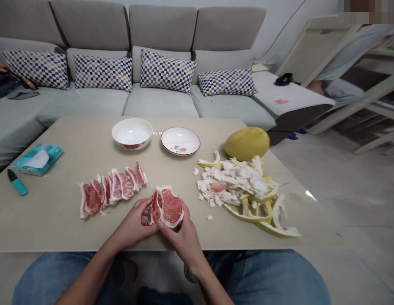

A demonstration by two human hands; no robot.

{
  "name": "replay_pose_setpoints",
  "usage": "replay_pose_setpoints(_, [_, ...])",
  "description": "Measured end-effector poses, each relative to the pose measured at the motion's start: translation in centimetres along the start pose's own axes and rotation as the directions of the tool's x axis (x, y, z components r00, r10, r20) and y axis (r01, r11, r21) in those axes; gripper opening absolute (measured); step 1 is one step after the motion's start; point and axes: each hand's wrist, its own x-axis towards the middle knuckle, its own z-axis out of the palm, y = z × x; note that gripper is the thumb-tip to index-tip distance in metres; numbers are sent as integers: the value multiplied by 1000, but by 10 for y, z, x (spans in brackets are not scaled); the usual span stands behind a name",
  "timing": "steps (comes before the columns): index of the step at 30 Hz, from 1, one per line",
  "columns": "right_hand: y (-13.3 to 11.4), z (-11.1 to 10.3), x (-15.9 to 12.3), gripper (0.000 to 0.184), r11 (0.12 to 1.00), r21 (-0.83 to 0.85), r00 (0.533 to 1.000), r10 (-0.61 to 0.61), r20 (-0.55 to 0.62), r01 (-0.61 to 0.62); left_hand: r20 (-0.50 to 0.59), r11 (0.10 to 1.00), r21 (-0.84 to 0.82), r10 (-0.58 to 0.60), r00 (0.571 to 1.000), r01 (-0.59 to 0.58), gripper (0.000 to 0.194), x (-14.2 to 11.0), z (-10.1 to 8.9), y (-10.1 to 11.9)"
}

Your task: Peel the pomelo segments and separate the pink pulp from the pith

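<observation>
A chunk [172,206] of pomelo is being held over the table [50,228], near its front edge, between the half-curled left hand [136,224] and right hand [185,233], thumbs at its front. It is being flanked by segments [122,187] on the left and peel [247,217] on the right. Beyond, a bowl [132,132] and a plate [178,137] are being borne by the table.

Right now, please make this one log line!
left hand: holds pomelo chunk; right hand: holds it too; segments: left of hands; peel pile: right

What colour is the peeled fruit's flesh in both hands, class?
The fruit flesh shows pinkish red in the head view.
</observation>
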Motion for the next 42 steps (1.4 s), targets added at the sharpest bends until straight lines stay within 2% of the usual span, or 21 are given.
replay_pose_setpoints(4, [6,1,1,72,987,-159,997,-43,-63,33,-13,997,-77,27,1000,-28,72,-1,2,-8])
replay_pose_setpoints(7, [8,2,0,72,976,-214,994,-51,-92,30,-33,995,-79,62,998,-64,73,-2,5,-12])
replay_pose_setpoints(13, [8,1,2,71,974,-227,991,-49,-123,20,-35,995,-62,81,996,-83,76,-1,8,-10])
replay_pose_setpoints(18, [12,3,1,70,973,-228,991,-71,-114,44,-86,996,-3,93,992,-94,77,-1,13,-11])
replay_pose_setpoints(23, [14,5,-2,74,946,-314,987,-115,-108,76,-102,986,51,161,982,-156,78,-1,18,-13])
replay_pose_setpoints(30, [24,9,-6,74,921,-374,968,-185,-172,110,-148,939,243,285,947,-244,78,-1,22,-16])
replay_pose_setpoints(42, [24,11,-3,75,907,-407,947,-218,-237,107,-204,946,249,262,943,-209,69,4,26,-23])
